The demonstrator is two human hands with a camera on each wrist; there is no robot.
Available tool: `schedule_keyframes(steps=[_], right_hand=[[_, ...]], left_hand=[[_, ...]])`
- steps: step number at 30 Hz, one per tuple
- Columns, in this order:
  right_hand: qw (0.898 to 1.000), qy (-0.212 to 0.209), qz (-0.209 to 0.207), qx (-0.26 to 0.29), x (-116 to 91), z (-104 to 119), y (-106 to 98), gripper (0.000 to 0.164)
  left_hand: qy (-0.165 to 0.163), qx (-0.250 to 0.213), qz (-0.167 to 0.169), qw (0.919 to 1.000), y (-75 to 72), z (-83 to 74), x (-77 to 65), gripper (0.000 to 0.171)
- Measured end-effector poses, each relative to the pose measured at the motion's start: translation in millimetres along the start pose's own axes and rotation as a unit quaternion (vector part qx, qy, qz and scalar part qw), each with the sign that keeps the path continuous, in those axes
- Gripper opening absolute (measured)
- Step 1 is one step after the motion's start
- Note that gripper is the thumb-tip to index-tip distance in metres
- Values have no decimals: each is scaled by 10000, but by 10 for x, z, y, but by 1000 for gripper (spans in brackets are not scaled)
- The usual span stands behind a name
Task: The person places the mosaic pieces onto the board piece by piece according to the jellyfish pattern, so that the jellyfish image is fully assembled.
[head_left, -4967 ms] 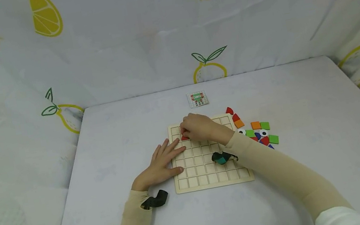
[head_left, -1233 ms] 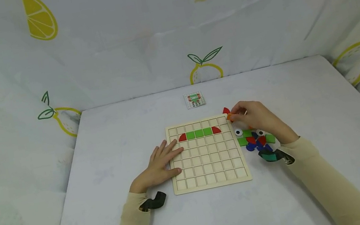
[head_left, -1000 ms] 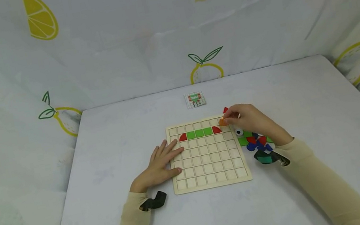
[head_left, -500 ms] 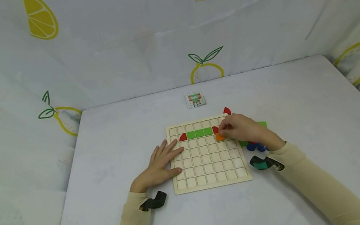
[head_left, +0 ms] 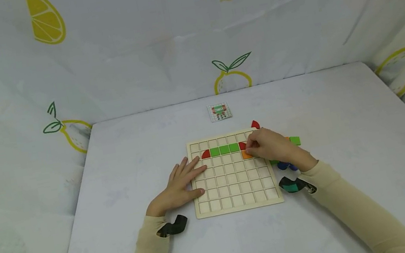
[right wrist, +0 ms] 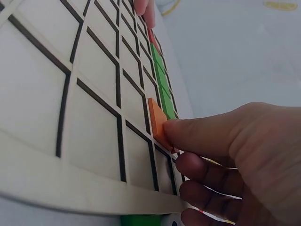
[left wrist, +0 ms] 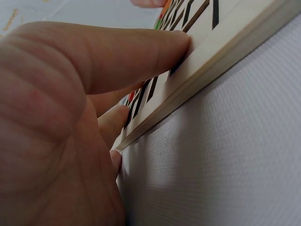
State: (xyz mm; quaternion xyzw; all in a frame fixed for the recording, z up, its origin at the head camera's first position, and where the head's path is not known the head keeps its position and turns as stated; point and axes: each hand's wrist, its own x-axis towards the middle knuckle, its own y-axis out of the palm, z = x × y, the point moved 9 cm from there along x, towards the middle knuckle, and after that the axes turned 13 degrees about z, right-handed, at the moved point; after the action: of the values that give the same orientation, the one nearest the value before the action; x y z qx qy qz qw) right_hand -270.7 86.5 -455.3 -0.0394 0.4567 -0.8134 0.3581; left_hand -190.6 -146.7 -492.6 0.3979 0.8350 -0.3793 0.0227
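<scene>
A wooden grid board (head_left: pixel 237 208) lies on the table. In its second row from the top sit a red quarter-round piece (head_left: pixel 206 154), three green square tiles (head_left: pixel 224 149) and another red piece (head_left: pixel 242 145) at the right end. My right hand (head_left: pixel 273 149) pinches an orange square tile (head_left: pixel 246 154) by thumb and fingers, over the cell just below that right-hand red piece. The right wrist view has the orange tile (right wrist: pixel 158 123) tilted at the cell, thumb against its face. My left hand (head_left: pixel 176 191) rests with spread fingers on the board's left edge.
Beyond the board lies a small pattern card (head_left: pixel 219 112) with a printed figure. A loose red piece (head_left: pixel 254 125) touches the board's top right corner. More loose pieces, among them a green tile (head_left: pixel 295 141) and blue pieces (head_left: pixel 283 166), lie right of the board, partly behind my right forearm.
My right hand set the left red piece in the row, then took the orange tile from beside the board and carried it left and down onto the grid. My left hand stays put.
</scene>
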Motion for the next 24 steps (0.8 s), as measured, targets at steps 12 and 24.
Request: schedule_keyframes(steps=[12, 24], right_hand=[[9933, 757, -352, 805, -297, -298, -370, 26], [9900, 1127, -468, 706, -600, -540, -540, 32]], left_hand=[[3, 14, -13, 10000, -1, -15, 3, 70], [-44, -44, 27, 10000, 6, 14, 11, 70]])
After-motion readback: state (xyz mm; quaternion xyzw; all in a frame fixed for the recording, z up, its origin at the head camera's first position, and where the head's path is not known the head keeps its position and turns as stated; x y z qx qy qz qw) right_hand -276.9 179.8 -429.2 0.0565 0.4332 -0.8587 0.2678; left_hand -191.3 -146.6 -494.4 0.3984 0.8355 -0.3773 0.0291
